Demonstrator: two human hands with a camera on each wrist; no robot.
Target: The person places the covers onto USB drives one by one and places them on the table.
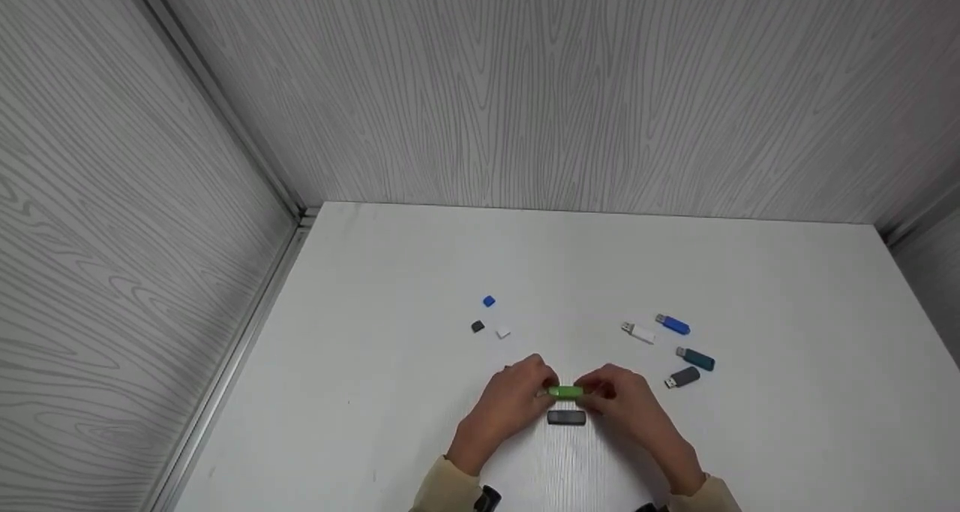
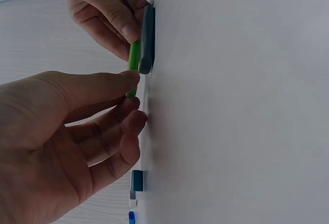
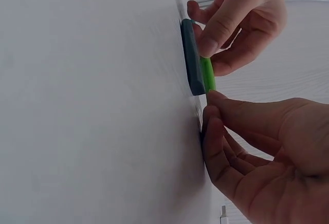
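A: Start with the biggest. What is at the back?
B: A grey, wood-grained wall (image 1: 480,84). In front of it lies the white table (image 1: 405,272).
A: And the hands?
B: 2 of them, fingertips close together over the table. The left hand (image 1: 511,399) is narrowed to a pinch on 1 end of a green USB stick (image 1: 568,393); the right hand (image 1: 624,405) pinches the other end.
A: So where exactly is that stick?
B: Level between the hands, just beyond a dark stick (image 1: 566,418) lying on the table. I cannot tell whether the green stick touches the tabletop.
A: More sticks?
B: 4, to the right of the right hand, metal plugs pointing left: teal (image 1: 697,359), white (image 1: 642,335), blue (image 1: 676,325) and grey (image 1: 685,377).
A: And the smallest?
B: Little caps beyond the left hand: black (image 1: 478,326), white (image 1: 503,332) and blue (image 1: 489,301). A teal cap (image 2: 137,181) shows near that hand in the left wrist view.
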